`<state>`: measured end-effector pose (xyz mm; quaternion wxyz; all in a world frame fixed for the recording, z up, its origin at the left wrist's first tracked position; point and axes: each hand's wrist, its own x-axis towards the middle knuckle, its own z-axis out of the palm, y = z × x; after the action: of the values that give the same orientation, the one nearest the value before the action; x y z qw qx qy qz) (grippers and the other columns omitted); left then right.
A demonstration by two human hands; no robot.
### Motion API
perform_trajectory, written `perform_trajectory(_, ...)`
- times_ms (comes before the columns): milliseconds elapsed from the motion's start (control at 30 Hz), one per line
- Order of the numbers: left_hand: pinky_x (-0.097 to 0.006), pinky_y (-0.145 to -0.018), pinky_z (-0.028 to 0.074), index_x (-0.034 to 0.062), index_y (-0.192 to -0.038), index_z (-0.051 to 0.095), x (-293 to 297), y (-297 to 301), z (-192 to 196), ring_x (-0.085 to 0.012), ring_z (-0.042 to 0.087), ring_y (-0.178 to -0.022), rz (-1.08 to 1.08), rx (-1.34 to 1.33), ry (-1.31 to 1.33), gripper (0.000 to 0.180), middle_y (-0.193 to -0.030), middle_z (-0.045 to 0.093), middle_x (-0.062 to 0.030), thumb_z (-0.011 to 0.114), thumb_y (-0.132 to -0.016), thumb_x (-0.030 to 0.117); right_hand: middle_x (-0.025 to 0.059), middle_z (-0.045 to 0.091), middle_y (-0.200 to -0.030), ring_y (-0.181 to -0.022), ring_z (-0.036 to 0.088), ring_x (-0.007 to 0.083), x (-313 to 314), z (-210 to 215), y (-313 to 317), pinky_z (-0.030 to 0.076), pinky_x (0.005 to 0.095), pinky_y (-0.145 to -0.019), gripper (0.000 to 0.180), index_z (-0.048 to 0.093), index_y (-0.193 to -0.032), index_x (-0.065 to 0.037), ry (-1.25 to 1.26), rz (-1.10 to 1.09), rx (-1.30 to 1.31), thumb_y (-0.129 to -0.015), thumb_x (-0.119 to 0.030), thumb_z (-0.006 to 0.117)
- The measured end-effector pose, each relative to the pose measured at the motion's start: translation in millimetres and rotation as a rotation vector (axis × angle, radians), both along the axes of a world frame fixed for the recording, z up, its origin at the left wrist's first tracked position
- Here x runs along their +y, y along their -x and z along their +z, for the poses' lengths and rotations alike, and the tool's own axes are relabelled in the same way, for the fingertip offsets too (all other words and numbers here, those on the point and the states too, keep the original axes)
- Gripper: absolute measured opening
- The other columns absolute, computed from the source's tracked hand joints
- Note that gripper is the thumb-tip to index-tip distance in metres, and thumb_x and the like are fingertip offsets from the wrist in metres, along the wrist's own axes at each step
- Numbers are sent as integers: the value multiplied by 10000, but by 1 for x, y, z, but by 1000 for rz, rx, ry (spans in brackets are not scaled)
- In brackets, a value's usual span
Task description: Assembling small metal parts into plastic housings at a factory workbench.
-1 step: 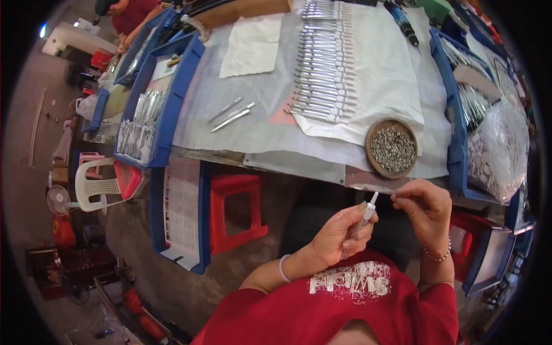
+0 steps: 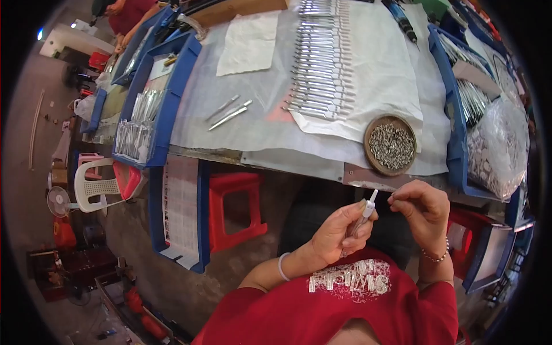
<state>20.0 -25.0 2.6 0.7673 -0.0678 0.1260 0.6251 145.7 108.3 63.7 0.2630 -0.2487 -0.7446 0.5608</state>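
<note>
My left hand [image 2: 340, 231] is closed around a slim silver rod [image 2: 368, 209] with a white, narrow tip pointing up and away from me. My right hand [image 2: 424, 208] is just to its right, thumb and fingertips pinched together. Whatever the pinch holds, if anything, is too small to make out. Beyond the hands, near the table's front edge, sits a round brown bowl [image 2: 371, 156] full of small metal pieces [image 2: 392, 146]. A long row of similar slim silver rods [image 2: 321, 77] lies on a white cloth [image 2: 384, 75].
Two loose silver rods [image 2: 230, 118] lie left of the row, below a white cloth piece [image 2: 248, 45]. Blue trays [image 2: 179, 86] of silver parts flank the table. A power screwdriver [image 2: 401, 22] lies at the back. Below left stands a red stool [image 2: 238, 184]. Another person [image 2: 129, 18] works far left.
The table and its contents sit slightly further left and up in the picture. Both hands keep nearly the same pose and grip.
</note>
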Motion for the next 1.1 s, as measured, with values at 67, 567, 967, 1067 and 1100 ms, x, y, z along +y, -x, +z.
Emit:
perform_trajectory(67, -178, -325, 270, 39, -971, 544, 2, -2, 0, -38, 330, -370, -16, 13, 11, 305, -607, 485, -6, 409, -962, 312, 95, 630, -781, -663, 611, 133, -9, -3, -4, 492, 230, -590, 96, 593, -837, 27, 88, 4, 26, -755, 67, 625)
perform_trajectory(567, -180, -379, 277, 61, -941, 476, 4, -4, 9, -63, 348, -419, 53, 202, 38, 286, -651, 493, -31, 420, -956, 341, 116, 568, -875, -764, 594, 207, -25, -22, 2, 488, 273, -632, 191, 582, -821, -17, -329, 26, 141, -684, 33, 704)
perform_trajectory(967, -166, -397, 295, 67, -944, 486, 4, -6, 6, -51, 404, -477, 95, 328, -37, 225, -676, 513, -22, 453, -952, 289, 112, 563, -862, -699, 575, 194, -28, -28, 9, 471, 270, -584, 222, 593, -830, -17, -408, -34, 199, -651, 38, 712)
perform_trajectory(1067, -162, -398, 290, 66, -942, 486, 2, -6, 4, -48, 400, -478, 106, 307, -59, 208, -666, 507, -21, 465, -948, 273, 112, 560, -857, -713, 572, 194, -31, -28, 10, 470, 273, -596, 200, 594, -831, -17, -408, -55, 177, -672, 30, 706)
perform_trajectory(1100, -162, -398, 290, 66, -942, 486, 2, -5, 2, -48, 400, -478, 111, 304, -58, 208, -666, 507, -21, 465, -948, 273, 112, 550, -876, -738, 563, 185, -32, -28, 8, 465, 266, -617, 185, 579, -826, -20, -366, -33, 153, -695, 14, 706)
